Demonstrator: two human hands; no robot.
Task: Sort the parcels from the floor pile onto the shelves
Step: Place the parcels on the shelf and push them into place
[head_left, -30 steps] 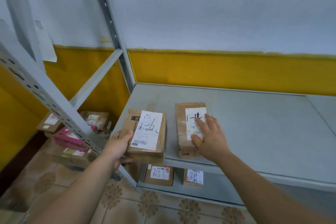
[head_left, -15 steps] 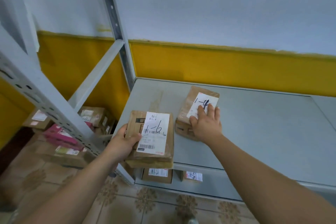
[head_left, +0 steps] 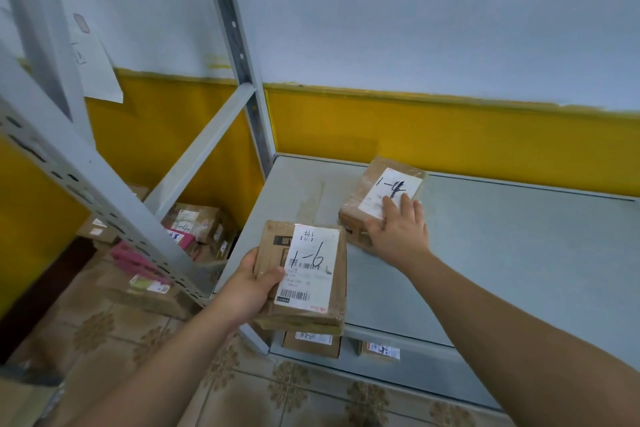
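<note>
**One held, one pressed flat**

My left grip (head_left: 249,284) clasps the parcel marked 1-6 (head_left: 311,270) by its left edge, thumb on top. My right grip (head_left: 398,232) lies released, fingers flat on the parcel marked 1-4 (head_left: 377,184), which rests on the shelf (head_left: 502,253) ahead of it.

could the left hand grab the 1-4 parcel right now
Probably not: the left hand is full, gripping the 1-6 parcel, and the right hand rests flat on the 1-4 parcel farther back on the shelf.
</note>
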